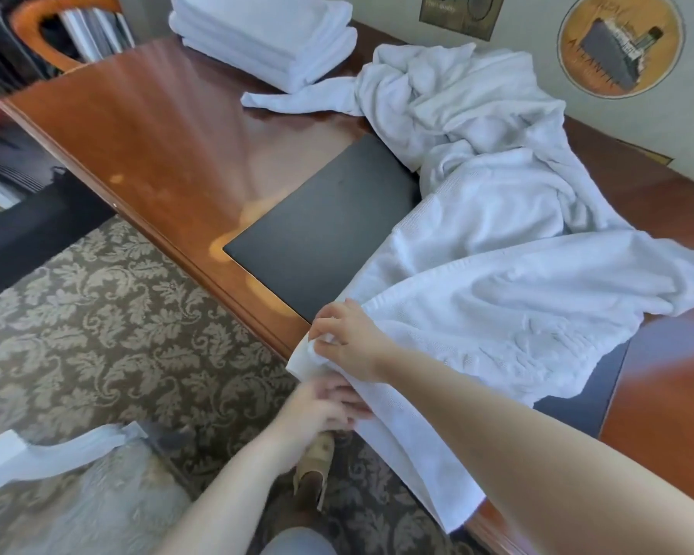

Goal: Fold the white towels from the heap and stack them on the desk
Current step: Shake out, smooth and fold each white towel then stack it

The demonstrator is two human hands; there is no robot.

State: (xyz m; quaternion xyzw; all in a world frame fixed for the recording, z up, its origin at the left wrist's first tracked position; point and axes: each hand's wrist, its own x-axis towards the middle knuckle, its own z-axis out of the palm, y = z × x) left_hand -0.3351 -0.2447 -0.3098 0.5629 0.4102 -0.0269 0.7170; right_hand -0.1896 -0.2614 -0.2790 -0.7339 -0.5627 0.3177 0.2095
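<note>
Towel [497,314] in work lies spread over the near right part of the wooden surface [157,126], its near edge hanging past the front rim toward the floor. It covers part of a black inlay panel [321,234] set into the surface. Behind it, touching it, sits the heap [469,102] of unfolded white towels, bunched against the wall, with one tail trailing left across the wood. A stack of folded towels [269,38] stands at the far end of the surface, just beside that tail and apart from the towel in work.

Right hand [349,338] is over the front rim, fingers curled, pinching the towel's near left corner between thumb and fingertips. Left hand [321,410] is just below it, off the surface edge, fingers reaching under the hanging hem and touching the cloth; motion blur hides whether they close on it, so its grip cannot be told.

Patterned carpet [97,314] covers the floor to the left. A wooden chair back [57,18] shows beyond the far left corner. Round and square wall pictures [617,46] hang behind the heap. A shoe [317,470] shows on the carpet beneath the left hand.
</note>
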